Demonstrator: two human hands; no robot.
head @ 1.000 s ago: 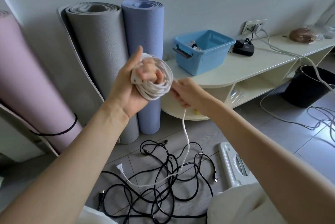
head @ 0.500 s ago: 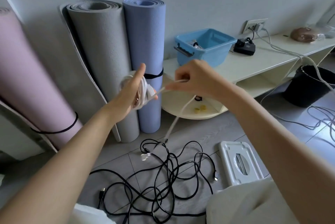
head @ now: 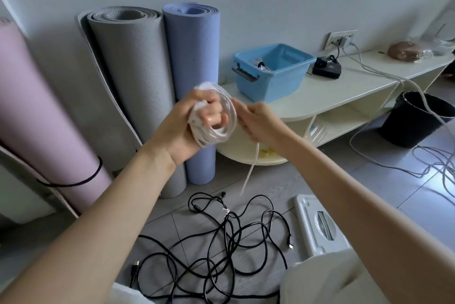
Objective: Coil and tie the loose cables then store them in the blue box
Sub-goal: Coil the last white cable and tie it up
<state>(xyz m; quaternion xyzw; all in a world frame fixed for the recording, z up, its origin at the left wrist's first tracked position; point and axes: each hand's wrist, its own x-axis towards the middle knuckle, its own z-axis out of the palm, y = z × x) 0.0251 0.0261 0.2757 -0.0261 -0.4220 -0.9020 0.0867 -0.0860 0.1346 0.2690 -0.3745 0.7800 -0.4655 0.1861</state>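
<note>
Left hand [head: 194, 121] grips white cable coil [head: 216, 116], raised again | right hand [head: 258, 121] pinches tail, lowered

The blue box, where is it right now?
The blue box sits on the left end of the cream shelf, upper middle of the head view, right of the blue mat and left of a black adapter.

Single head-worn view, angled forward and down, close over both forearms
</note>
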